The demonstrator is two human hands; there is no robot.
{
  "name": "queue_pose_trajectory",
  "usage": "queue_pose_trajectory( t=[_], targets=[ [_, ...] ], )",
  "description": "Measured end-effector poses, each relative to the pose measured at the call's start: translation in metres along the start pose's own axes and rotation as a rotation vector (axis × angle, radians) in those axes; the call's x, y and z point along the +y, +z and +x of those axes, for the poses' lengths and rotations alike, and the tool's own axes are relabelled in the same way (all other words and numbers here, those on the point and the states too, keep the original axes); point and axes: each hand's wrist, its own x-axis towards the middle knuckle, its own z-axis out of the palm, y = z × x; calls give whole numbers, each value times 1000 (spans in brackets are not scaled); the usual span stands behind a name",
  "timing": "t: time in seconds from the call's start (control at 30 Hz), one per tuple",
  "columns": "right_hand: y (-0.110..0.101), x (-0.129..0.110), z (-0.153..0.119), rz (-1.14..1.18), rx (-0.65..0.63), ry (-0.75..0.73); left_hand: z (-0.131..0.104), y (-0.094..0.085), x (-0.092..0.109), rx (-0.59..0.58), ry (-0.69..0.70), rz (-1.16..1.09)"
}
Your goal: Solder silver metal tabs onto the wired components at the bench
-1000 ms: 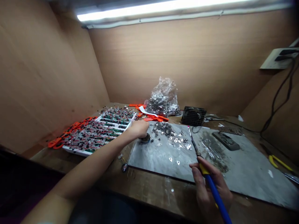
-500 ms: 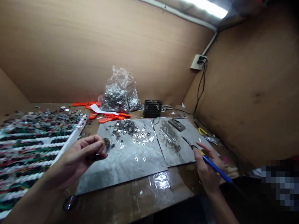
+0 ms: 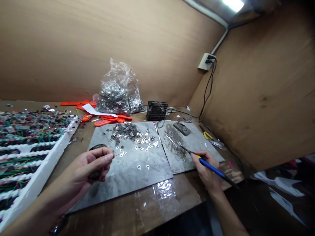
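Note:
My left hand point(image 3: 94, 165) is closed over the left side of the grey board, thumb and forefinger pinching a thin reddish wire point(image 3: 116, 154) whose end sticks out to the right. A dark round thing point(image 3: 98, 146) shows behind the hand, mostly hidden; I cannot tell whether the fingers hold it too. My right hand point(image 3: 205, 165) grips a soldering iron point(image 3: 213, 168) with a blue and yellow handle. Its tip reaches the thin silvery wires point(image 3: 173, 139) on the right board. Small flat metal tabs point(image 3: 145, 141) lie scattered between the hands, with a darker heap point(image 3: 126, 131) behind.
On the left stands a white foam tray point(image 3: 57, 150) full of wired parts. Plastic bags point(image 3: 115, 95) of metal pieces, orange-handled tools point(image 3: 105, 121) and a small black fan point(image 3: 157, 110) line the back. A soldering stand point(image 3: 182, 128) and yellow-handled pliers point(image 3: 208, 135) sit rightward.
The soldering iron's tip has moved down and left to the silvery wires. A reddish wire end now shows at my left fingertips. The view has shifted slightly.

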Motion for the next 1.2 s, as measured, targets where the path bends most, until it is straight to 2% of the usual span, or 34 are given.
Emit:
queue_pose_trajectory(
  t=[0.13, 0.27, 0.37, 0.5, 0.6, 0.7, 0.87, 1.0, 1.2],
  targets=[
    [1, 1, 0, 10, -24, -6, 3, -2, -4, 6, 28, 21],
    [0, 3, -2, 16, -15, -16, 8, -3, -11, -10, 97, 177],
    [-3, 2, -6, 20, 65, -7, 11, 2, -17, 20, 196, 371],
    [-5, -7, -20, 31, 256, -9, 13, 14, -28, 43, 353, 666],
    [-3, -22, -40, 72, 307, -5, 15, 22, -37, 27, 388, 796],
    [7, -41, -64, 167, 231, -59, 15, 29, -45, 13, 386, 887],
    [30, -68, -94, 240, 63, -295, 15, 35, -50, 16, 389, 937],
    [40, -73, -99, 216, -6, -402, 16, 37, -51, 17, 390, 958],
    [39, -73, -94, 225, -88, -508, 16, 41, -55, 32, 410, 1019]
  ],
)
